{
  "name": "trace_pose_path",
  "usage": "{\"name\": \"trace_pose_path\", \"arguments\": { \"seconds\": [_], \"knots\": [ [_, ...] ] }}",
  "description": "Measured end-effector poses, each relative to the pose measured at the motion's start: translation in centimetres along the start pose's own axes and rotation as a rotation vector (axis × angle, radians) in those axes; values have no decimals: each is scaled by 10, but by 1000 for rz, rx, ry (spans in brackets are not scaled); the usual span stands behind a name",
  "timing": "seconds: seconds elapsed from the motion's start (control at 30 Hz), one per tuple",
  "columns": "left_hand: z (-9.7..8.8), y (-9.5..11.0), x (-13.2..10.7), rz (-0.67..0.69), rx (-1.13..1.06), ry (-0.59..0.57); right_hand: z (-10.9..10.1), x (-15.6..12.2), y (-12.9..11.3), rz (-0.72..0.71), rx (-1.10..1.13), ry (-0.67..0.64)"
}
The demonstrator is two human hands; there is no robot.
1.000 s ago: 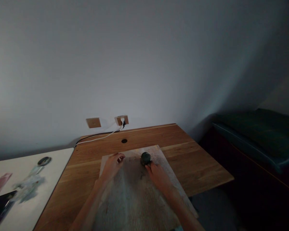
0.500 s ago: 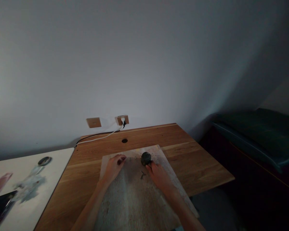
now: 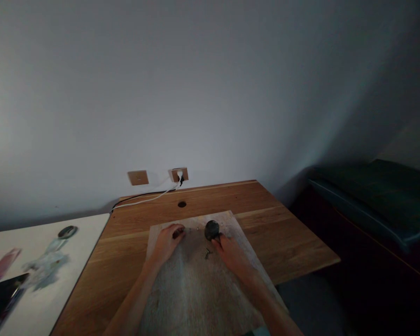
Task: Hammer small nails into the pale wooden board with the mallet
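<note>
A pale worn board [image 3: 196, 289] lies on a wooden desk [image 3: 287, 238]. My left hand [image 3: 168, 242] rests on the board's far left part, fingers curled round a small dark thing I cannot make out. My right hand [image 3: 231, 254] lies on the board with its fingertips touching a dark round object [image 3: 212, 229] near the far edge. A small dark bit [image 3: 207, 254] lies on the board just left of my right hand.
A white cable [image 3: 143, 199] runs from a wall socket [image 3: 178, 174] onto the desk near a round hole [image 3: 182, 204]. A white table [image 3: 38, 275] with blurred items and a dark flat thing [image 3: 2, 298] stands left. A dark cushioned bench [image 3: 371, 196] is right.
My left hand's fingers have curled in a little and shifted slightly right. The small dark bit now shows beside my right hand. The view has shifted slightly.
</note>
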State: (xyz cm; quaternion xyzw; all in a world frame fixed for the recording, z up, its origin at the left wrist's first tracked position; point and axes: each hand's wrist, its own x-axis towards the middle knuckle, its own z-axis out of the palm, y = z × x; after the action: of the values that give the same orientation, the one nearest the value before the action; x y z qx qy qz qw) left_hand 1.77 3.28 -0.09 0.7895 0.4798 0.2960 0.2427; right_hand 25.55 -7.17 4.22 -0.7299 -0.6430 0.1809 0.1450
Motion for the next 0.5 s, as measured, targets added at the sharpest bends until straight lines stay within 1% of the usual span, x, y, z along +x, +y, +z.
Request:
{"name": "trace_pose_path", "arguments": {
  "seconds": [0.1, 0.27, 0.4, 0.5],
  "knots": [
    [0, 2, 1, -9, 27, 20, -6, 2, -9, -39, 6, -30],
    [-3, 7, -1, -19, 91, 37, -13, 14, -34, -100, 3, -28],
    [-2, 6, -2, -19, 75, 43, -13, 25, -53, -145, -8, -37],
    [-2, 4, -3, -8, 54, 19, -9, 31, -65, -180, -16, -57]
  ]
}}
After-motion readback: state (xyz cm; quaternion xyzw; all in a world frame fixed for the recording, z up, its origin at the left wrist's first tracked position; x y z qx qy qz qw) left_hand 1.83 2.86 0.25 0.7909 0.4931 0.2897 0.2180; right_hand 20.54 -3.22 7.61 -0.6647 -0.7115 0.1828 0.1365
